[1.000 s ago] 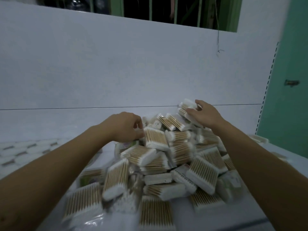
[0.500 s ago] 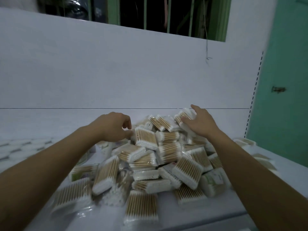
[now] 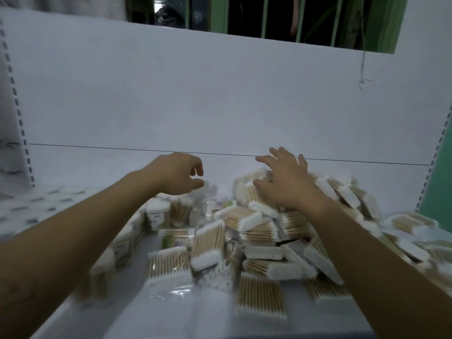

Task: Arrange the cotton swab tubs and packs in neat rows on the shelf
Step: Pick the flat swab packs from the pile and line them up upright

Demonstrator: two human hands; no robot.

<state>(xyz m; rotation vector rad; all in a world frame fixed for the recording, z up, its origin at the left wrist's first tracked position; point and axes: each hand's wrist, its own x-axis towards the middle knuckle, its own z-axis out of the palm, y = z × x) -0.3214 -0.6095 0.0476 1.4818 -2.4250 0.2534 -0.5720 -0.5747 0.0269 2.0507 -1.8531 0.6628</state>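
Observation:
A loose heap of cotton swab packs with wooden sticks and white tips covers the white shelf. Round swab tubs stand at the heap's left side, partly behind my left forearm. My left hand hovers above the tubs with its fingers loosely curled and holds nothing. My right hand lies with spread fingers on the top of the heap, pressing on a pack near the back panel.
A white back panel rises behind the shelf, with slotted uprights at the left and right. More packs spill toward the right. A green wall stands at the far right.
The view has swung left and the heap now sits further right. My left hand has lifted off the packs and let go. My right hand has spread its fingers over the heap's top.

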